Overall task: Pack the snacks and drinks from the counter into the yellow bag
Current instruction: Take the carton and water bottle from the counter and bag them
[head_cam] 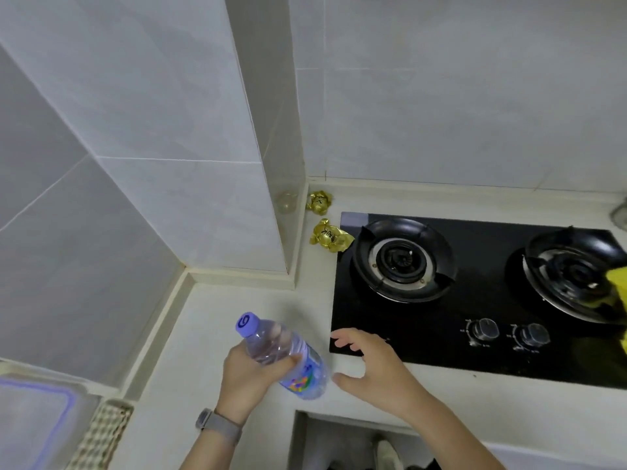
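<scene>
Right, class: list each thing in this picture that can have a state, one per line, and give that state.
Water bottle: capped, tilted, held off the counter.
Left hand: grips the bottle.
Right hand: open, fingers spread, beside the bottle's base.
Near gold snack packet: crinkled, lying on the counter by the stove.
Far gold snack packet: lying in the corner.
Left burner: no flame visible.
Yellow bag: mostly out of frame.

I am seeing two bare forearms, no sleeves showing | left wrist is wearing a watch with a grey woven band and a dark grey case on its outer side | right wrist is wearing nothing | left hand and right hand are showing no rings or gloves
</scene>
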### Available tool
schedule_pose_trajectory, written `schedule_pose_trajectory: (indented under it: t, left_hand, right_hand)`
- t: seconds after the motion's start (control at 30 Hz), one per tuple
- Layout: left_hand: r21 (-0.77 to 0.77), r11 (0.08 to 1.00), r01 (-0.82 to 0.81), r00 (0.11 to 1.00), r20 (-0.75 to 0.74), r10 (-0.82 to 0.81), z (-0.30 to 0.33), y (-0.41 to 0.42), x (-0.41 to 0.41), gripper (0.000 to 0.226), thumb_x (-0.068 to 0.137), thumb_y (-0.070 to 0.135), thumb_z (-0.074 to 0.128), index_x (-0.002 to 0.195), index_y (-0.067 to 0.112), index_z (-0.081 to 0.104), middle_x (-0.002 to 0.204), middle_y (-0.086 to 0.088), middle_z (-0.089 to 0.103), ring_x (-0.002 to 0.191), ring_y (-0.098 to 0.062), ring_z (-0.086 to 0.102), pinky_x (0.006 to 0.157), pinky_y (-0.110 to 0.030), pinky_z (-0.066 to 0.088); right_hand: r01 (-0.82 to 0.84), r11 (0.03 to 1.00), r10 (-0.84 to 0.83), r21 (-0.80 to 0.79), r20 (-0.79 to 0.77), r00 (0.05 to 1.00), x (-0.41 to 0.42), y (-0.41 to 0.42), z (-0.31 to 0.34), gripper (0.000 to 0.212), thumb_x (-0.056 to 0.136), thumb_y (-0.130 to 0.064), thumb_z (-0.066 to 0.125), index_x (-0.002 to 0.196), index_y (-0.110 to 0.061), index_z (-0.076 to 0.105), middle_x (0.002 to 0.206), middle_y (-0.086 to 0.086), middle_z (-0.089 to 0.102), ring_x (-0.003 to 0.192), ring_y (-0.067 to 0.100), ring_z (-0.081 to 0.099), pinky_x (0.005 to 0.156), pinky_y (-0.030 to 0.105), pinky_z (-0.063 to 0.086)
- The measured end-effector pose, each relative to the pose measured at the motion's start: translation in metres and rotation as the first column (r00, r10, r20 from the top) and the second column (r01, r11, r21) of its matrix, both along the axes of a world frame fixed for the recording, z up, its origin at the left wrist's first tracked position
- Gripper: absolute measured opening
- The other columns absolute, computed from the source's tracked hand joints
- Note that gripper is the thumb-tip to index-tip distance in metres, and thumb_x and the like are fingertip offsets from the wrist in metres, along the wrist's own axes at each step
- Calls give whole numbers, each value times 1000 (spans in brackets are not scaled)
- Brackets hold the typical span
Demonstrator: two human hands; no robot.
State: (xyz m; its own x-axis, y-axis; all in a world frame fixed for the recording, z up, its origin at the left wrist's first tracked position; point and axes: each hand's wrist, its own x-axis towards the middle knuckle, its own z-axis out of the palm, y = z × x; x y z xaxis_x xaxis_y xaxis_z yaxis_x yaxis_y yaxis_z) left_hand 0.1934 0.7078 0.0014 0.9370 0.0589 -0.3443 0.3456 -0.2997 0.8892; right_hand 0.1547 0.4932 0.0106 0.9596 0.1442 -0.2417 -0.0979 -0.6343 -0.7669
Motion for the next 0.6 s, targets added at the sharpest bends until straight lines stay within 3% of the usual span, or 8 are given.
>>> schedule_pose_trajectory:
  t: [0.1,0.2,0.37,0.43,0.5,0.6]
  left_hand:
    - [-41,986,161,985,70,-158,22,-26,1,33,55,18,88,84,17,71,81,2,75,78,-10,70,65,-21,54]
    - [-49,960,276,952,155,-265,47,-53,1,33,59,16,86,87,20,70,81,6,74,77,-8,70,63,-19,54]
    - [-97,895,435,890,202,-410,76,-97,-9,30,62,10,83,89,13,70,83,1,74,79,-8,70,64,-17,53]
    - [-128,867,482,869,196,-454,82,-117,-15,26,64,6,82,87,9,70,81,-1,74,78,-9,70,65,-17,52]
    - [-136,839,526,845,196,-498,86,-139,-21,26,63,9,83,86,10,71,84,-4,75,81,-12,70,70,-21,54]
    - [-105,786,610,783,232,-577,88,-173,-34,29,60,14,85,86,16,71,86,-4,74,83,-14,70,75,-25,56]
  right_hand:
    - [-35,999,35,32,4,999,-9,0,12,79,70,-39,75,135,-43,30,129,-23,38,119,0,34,95,11,32]
    - [37,997,-41,67,64,997,-19,-6,23,86,63,-42,78,128,-55,23,130,-23,36,119,-1,34,100,19,35]
    - [244,952,-276,187,170,946,-38,-28,39,79,59,-44,82,125,-44,39,120,-27,49,116,-2,47,94,19,46]
    - [303,922,-352,239,196,915,-47,-40,46,72,58,-41,84,120,-41,46,113,-21,58,108,1,56,89,19,49]
    - [369,894,-420,253,190,887,-57,-51,52,64,60,-37,84,114,-41,50,101,-22,63,91,-6,62,73,12,49]
    - [469,872,-487,143,152,860,-74,-71,62,38,64,-36,80,87,-45,51,76,-33,63,63,-13,59,50,7,42]
